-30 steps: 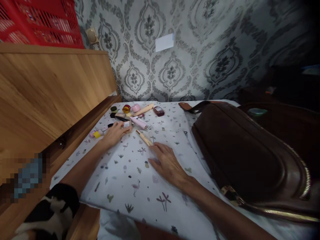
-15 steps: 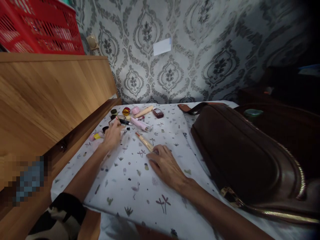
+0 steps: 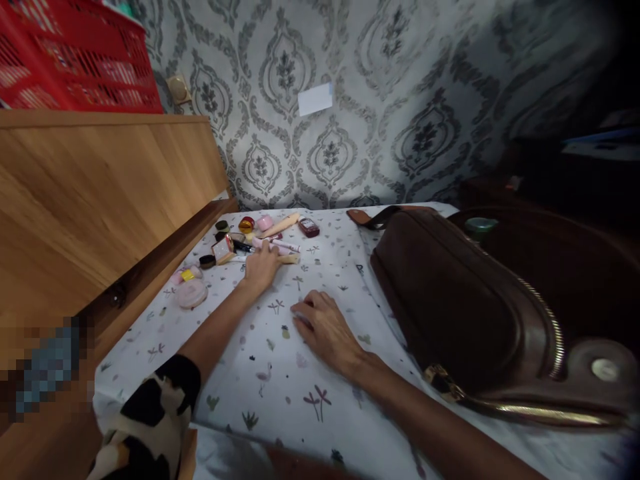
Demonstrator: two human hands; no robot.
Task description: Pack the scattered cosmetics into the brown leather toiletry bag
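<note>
My left hand (image 3: pixel 262 268) is closed over a slim tan-and-gold cosmetic tube (image 3: pixel 289 259), whose end sticks out to the right of the fingers. It lies among the makeup: a pale pink tube (image 3: pixel 293 246) just behind, a black pen-like stick (image 3: pixel 243 247), and a small glittery compact (image 3: pixel 223 249) to the left. Nearer me on that side is a round pink compact (image 3: pixel 192 293). My right hand (image 3: pixel 325 327) rests on the patterned cloth, fingers loosely curved and thumb apart, with nothing visible in it.
A large dark brown leather bag (image 3: pixel 450 287) with a gold zip fills the right side. Several jars and a dark red bottle (image 3: pixel 309 228) stand at the back. A wooden panel (image 3: pixel 110 173) borders the left, with a red basket (image 3: pixel 85 57) on top. Behind is the papered wall.
My left hand has moved right, onto the tan tube, which now lies farther back and turned sideways. My right hand no longer touches the tube. The glittery and pink compacts have come into view.
</note>
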